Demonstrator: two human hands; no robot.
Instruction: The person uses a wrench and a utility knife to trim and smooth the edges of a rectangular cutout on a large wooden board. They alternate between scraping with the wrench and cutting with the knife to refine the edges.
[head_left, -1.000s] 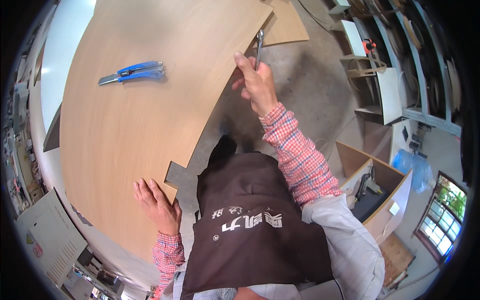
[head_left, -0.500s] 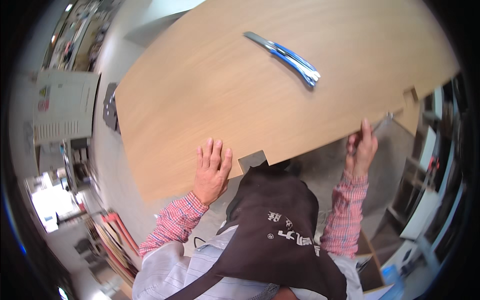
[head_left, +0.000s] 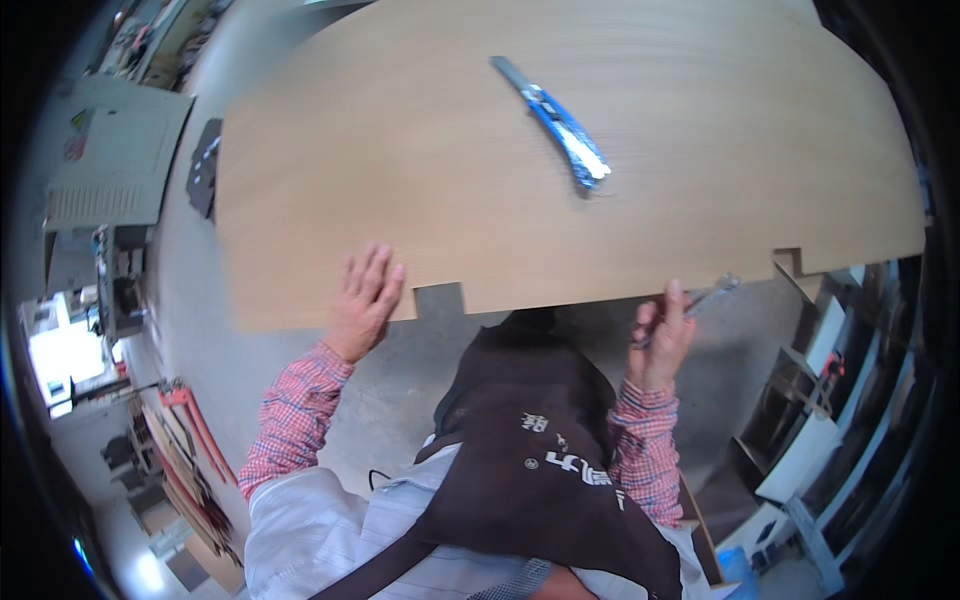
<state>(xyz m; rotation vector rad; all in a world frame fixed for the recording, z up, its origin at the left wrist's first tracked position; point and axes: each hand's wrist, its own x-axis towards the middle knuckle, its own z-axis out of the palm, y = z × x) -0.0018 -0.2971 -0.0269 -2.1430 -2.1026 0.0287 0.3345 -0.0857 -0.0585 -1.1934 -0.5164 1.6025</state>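
A broad light wood-grain board [head_left: 400, 150] lies before me, with a square notch cut in its near edge at left and another at right. My left hand [head_left: 362, 305] rests flat on the board beside the left notch, fingers stretched out and holding nothing. Just off the near edge, my right hand [head_left: 662, 335] is closed round a slim metal wrench [head_left: 718, 290], whose head points toward the right notch. On top of the board, out of reach of both hands, lies a blue utility knife [head_left: 560, 130] with its blade out.
Pale panels [head_left: 805, 455] stand in a rack at the right. A grey metal cabinet [head_left: 120, 160] is at far left. Below it, a red-handled object [head_left: 190, 415] stands beside several stacked boards [head_left: 175, 470]. Grey concrete floor [head_left: 390, 400] shows beneath the board.
The view has turned, so the board's near edge now runs nearly level and everything sits further left. The wrench stays in my right hand; my left hand stays on the board.
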